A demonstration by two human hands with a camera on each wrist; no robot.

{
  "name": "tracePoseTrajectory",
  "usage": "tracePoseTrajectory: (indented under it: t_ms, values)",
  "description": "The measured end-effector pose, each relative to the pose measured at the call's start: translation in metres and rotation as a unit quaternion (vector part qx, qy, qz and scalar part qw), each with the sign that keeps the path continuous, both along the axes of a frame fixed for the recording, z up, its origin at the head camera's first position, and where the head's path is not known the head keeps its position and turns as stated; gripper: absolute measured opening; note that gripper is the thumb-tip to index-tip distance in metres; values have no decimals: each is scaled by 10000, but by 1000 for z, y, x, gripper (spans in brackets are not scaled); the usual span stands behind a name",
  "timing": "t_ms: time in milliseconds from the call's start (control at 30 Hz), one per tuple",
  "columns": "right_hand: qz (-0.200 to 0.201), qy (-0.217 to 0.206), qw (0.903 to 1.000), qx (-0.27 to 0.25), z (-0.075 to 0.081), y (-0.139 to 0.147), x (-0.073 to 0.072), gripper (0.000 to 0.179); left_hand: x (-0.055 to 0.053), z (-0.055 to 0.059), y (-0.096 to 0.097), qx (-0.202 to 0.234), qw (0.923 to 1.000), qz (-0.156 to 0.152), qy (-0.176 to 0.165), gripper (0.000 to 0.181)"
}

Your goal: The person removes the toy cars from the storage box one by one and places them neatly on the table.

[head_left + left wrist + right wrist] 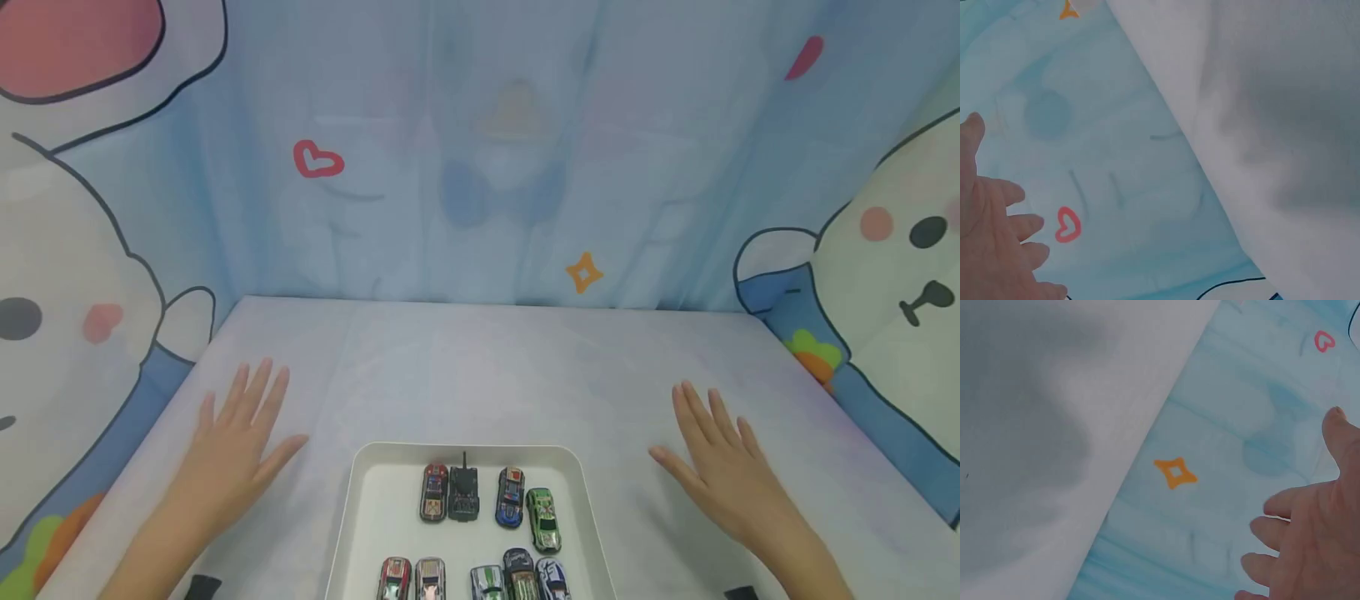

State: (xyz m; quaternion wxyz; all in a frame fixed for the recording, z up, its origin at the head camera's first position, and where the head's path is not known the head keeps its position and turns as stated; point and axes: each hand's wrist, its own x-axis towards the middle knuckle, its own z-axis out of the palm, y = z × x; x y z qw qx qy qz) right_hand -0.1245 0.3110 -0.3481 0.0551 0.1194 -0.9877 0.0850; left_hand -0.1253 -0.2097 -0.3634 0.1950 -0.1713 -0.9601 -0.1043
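My left hand (pixel 234 450) is spread palm down on the left side of the white table, its fingers straight and holding nothing. On the right side, my right hand (pixel 723 467) is held the same way, fingers straight. Between them, at the near edge of the head view, lies a white tray (pixel 390 500) with several toy cars. A dark toy tank (pixel 463 492) stands by a red toy car (pixel 433 492). To their right are a blue toy car (pixel 510 497) and a green toy car (pixel 543 520). Neither hand touches the tray. Both wrist views show bare palms.
More toy cars, among them a red one (pixel 394 578) and a dark one (pixel 520 573), sit in the tray's near part, cut off by the frame. A blue cartoon curtain (pixel 390 233) hangs behind the table (pixel 480 367) and along both sides.
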Motion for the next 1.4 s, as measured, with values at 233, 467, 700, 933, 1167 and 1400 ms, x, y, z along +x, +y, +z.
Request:
tracePoseTrajectory:
  t_ms: [233, 467, 700, 933, 1167, 1400]
  values:
    - [873, 940, 9905, -488, -5, -29, -3, 84, 0, 2, 25, 204, 9980, -394, 459, 77]
    - [1540, 240, 9837, -892, -24, -56, 3, 83, 7, -5, 53, 681, 9891, -1277, -261, 75]
    - [1519, -1155, 9755, -1095, -31, -58, 8, 72, 20, -14, 76, 927, 9559, -2273, -1613, 46]
    - [1627, -1856, 9611, -1237, -33, -53, 7, 66, 26, -25, 85, 305, 9349, -3056, -1779, 24]
    - [1658, -1972, 9559, -1407, -36, -53, 5, 66, 34, -26, 90, -96, 9309, -2819, -2321, 22]
    - [1707, -1975, 9543, -1458, -38, -55, 4, 66, 40, -25, 92, -46, 9112, -2599, -3196, 39]
